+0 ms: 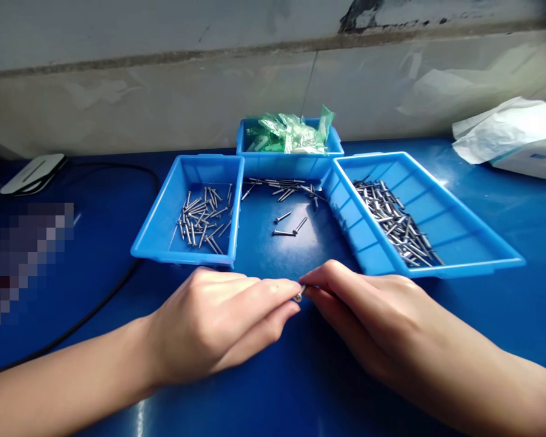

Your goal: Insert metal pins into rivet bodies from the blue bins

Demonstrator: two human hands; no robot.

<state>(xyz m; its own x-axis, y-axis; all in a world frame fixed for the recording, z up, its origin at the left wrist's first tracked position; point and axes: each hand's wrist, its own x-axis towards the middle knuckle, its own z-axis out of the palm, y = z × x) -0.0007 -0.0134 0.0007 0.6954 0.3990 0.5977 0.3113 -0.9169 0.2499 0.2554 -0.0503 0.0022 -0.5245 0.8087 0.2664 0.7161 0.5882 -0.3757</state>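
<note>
My left hand (227, 318) and my right hand (377, 315) meet fingertip to fingertip in front of the bins. Between them is a small metal screw (299, 295), its head pointing down toward me. The right thumb and fingers are pinched on it, and the left fingertips press at its side; most of its shank is hidden. Screws (200, 209) lie scattered in the left blue bin (184, 258). Many metal pins (400, 227) are heaped in the right blue bin (464, 265). A few loose screws (283, 233) rest on the blue table (273, 388) between the bins.
Behind stands a third blue bin (282, 161) with green plastic bags (295, 133). More fasteners (286, 185) lie before it. A black cable (104, 291) curves along the left, near a white device (34, 174). White crumpled material (509, 130) sits at the back right.
</note>
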